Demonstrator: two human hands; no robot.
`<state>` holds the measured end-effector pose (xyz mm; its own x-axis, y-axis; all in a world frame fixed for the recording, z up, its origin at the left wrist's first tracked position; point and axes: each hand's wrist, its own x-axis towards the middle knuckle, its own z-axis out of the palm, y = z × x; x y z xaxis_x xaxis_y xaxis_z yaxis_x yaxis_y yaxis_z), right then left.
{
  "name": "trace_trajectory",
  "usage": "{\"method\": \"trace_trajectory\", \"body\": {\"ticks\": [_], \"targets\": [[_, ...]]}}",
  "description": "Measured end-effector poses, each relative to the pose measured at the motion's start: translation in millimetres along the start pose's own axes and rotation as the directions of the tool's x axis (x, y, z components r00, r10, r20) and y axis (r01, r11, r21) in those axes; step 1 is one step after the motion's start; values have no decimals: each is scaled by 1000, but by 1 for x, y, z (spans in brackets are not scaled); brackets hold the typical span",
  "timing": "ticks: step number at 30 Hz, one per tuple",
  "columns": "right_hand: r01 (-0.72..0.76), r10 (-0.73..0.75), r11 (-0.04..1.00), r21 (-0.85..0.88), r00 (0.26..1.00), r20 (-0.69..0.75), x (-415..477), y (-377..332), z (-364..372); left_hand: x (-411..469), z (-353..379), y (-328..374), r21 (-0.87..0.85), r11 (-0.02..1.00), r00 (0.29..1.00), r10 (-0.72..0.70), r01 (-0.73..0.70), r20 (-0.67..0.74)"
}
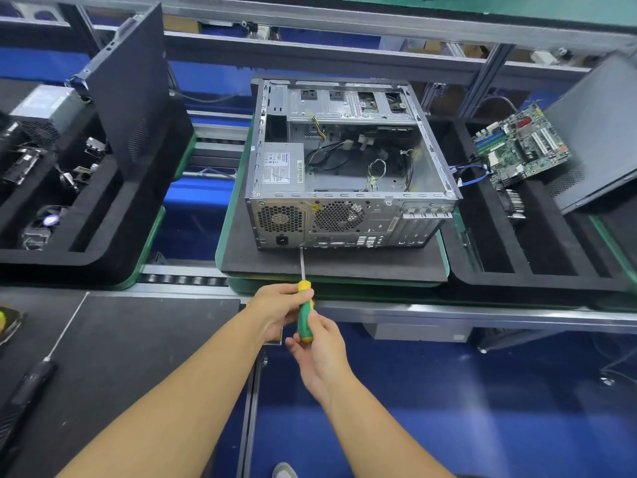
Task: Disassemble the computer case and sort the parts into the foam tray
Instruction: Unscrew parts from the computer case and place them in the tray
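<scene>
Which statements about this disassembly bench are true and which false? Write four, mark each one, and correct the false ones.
1. The left hand and right hand both hold the screwdriver. True.
2. The motherboard sits inside the computer case. False: it lies in the foam tray to the right.
3. The screwdriver's tip meets the case's rear panel near its bottom edge. True.
4. The power supply is out of the case. False: it sits inside, in the near left corner.
</scene>
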<state>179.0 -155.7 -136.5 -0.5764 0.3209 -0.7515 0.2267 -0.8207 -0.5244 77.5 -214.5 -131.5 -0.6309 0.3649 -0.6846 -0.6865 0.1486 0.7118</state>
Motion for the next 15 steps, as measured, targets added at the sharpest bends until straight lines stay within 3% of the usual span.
{"method": "trace_trajectory", "body": {"ticks": [5,8,10,12,15], "targets": [[-112,104,990,81,990,94,-3,-4,-2,3,-7,-4,-148,989,999,-19,14,-32],[-99,96,995,16,986,134,-1,-6,0,2,-6,-4,-161,987,998,-29,20,-53],[-39,45,997,-67,995,90,1,-3,1,-2,-3,0,-118,993,998,-38,32,-50],[14,-7,992,-124,998,58,3,-1,1,-5,2,4,34,999,1000,-7,8,-27],[35,-27,991,-126,997,67,4,-1,6,-7,8,4,177,984,997,42,-29,-69]]}}
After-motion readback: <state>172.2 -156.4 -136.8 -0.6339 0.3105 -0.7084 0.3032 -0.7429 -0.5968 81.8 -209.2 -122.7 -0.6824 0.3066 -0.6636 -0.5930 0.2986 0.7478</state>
